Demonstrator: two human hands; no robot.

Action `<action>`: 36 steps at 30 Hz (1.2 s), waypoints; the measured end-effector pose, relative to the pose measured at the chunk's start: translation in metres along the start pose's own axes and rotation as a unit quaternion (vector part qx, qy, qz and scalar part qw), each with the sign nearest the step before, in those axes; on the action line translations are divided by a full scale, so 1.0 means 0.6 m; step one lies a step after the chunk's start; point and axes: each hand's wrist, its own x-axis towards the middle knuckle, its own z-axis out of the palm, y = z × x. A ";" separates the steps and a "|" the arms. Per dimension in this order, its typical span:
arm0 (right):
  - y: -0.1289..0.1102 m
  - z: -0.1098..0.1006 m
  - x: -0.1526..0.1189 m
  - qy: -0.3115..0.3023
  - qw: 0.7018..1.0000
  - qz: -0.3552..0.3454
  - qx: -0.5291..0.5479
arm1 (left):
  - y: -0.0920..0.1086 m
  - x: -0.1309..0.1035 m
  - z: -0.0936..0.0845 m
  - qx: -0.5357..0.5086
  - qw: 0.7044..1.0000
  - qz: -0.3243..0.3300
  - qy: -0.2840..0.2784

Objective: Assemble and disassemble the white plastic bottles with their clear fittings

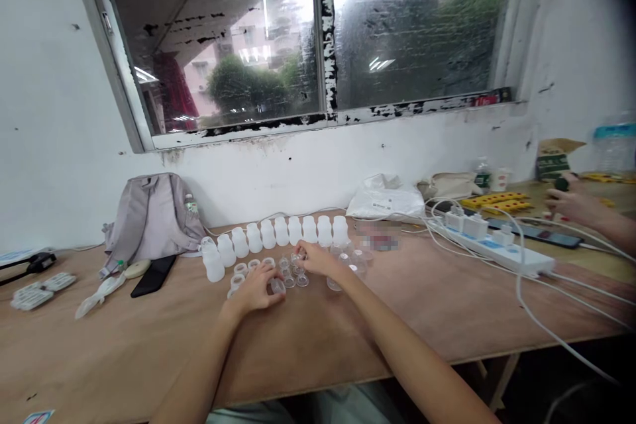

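Observation:
A curved row of frosted white bottles [281, 232] stands behind both hands. My left hand [254, 289] curls over the white rings [240, 269], its thumb and fingers around a clear round piece [277, 286]; its exact kind is unclear. Toward the middle, my right hand [314, 259] reaches into a cluster of clear bottle teats [289, 281], fingertips pinched at a teat at the back. The pinched part is mostly covered by the fingers. Clear domed caps [358, 269] lie to the right, partly behind my right forearm.
A grey backpack [149, 218], black phone [154, 276] and plastic-wrapped item [102, 295] lie left. To the right are a white bag [385, 199], a power strip [497, 248] with trailing cables, and another person's hand [579, 202] holding a dark object. The table's front edge is near my lap.

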 end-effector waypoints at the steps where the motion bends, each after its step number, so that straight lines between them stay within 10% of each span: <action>1: 0.001 -0.002 0.000 -0.006 0.999 0.014 -0.030 | 0.001 0.001 -0.001 0.008 1.000 0.002 -0.005; 19: -0.007 0.008 -0.017 -0.086 0.965 0.068 -0.240 | -0.016 0.000 0.003 0.054 0.998 -0.026 -0.009; 26: -0.006 0.008 -0.013 -0.116 0.962 0.072 -0.237 | -0.046 0.007 0.009 0.021 0.961 -0.114 0.252; 32: -0.004 0.005 -0.013 -0.133 0.963 0.069 -0.224 | -0.096 -0.002 0.002 0.081 0.839 -0.174 0.508; 36: -0.004 0.006 -0.012 -0.131 0.966 0.065 -0.214 | -0.115 -0.012 -0.009 0.079 0.761 -0.272 0.583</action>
